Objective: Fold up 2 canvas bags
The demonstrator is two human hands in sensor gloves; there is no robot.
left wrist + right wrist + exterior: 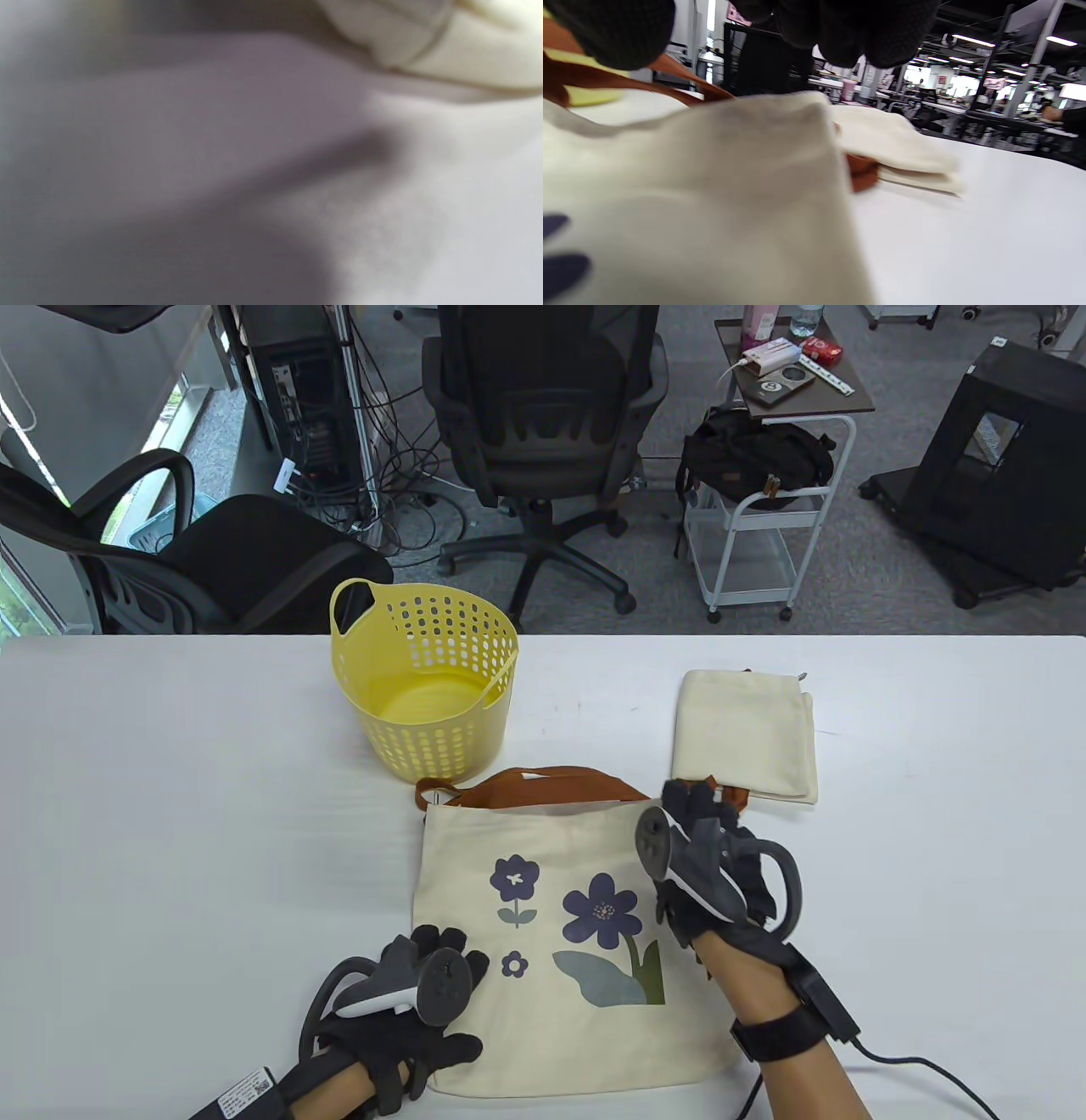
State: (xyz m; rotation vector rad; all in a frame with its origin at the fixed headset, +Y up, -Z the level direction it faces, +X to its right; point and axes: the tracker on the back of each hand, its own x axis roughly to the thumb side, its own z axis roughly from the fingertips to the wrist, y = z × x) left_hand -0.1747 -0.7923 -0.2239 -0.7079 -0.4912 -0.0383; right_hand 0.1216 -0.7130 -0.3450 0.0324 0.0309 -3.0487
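A cream canvas bag with a blue flower print point(585, 840) lies flat near the table's front, its brown handles point(543, 780) pointing away from me. My left hand point(458, 997) rests palm down on its lower left corner, fingers spread. My right hand point(696, 806) is at the bag's upper right corner. In the right wrist view my thumb and fingertips point(840, 29) hang apart just above that corner point(712, 178). A second cream bag point(745, 734) lies folded behind my right hand, also in the right wrist view point(895, 148). The left wrist view is blurred and shows only a bag edge point(458, 46).
A yellow perforated basket point(433, 687) stands just behind the flower bag's left side. Past the table's far edge are office chairs point(543, 424) and a white cart point(764, 534).
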